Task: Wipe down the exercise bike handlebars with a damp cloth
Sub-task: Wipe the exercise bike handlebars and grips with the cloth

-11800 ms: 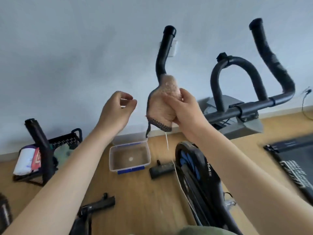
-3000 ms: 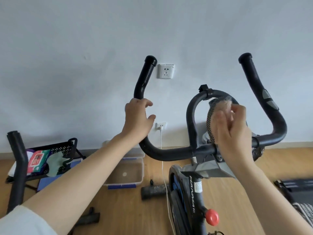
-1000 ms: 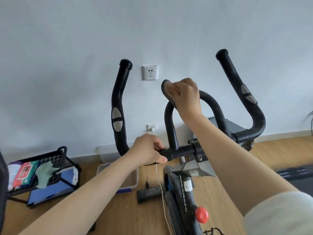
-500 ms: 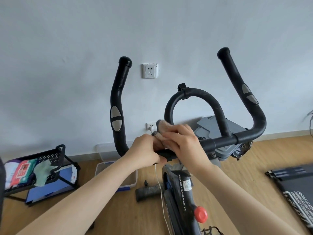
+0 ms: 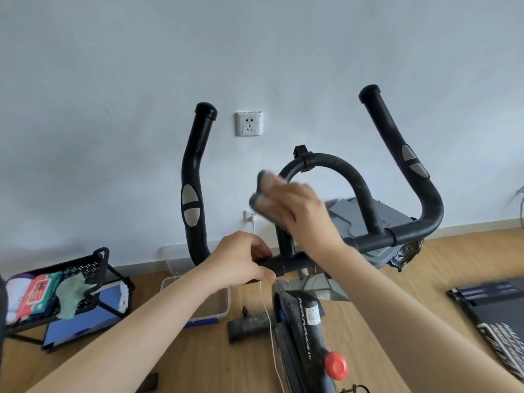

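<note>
The black handlebars (image 5: 402,236) of the exercise bike fill the middle of the view, with two upright horns and an arched centre loop (image 5: 337,165). My right hand (image 5: 300,214) is wrapped around the left leg of that loop and holds a beige cloth (image 5: 263,191) with a dark mesh back against it; the cloth is blurred. Lower down, my left hand (image 5: 241,262) grips the horizontal crossbar, just left of the loop's base.
A red knob (image 5: 336,365) sticks out of the bike frame below. On the wooden floor are a clear plastic tub (image 5: 224,304), a black metal basket (image 5: 56,287) with packets and a green rag at left, and a dark mat (image 5: 499,316) at right. A wall socket (image 5: 249,123) sits behind.
My right hand has slid the cloth up from the crossbar onto the left leg of the centre loop. My left hand has kept its grip on the crossbar.
</note>
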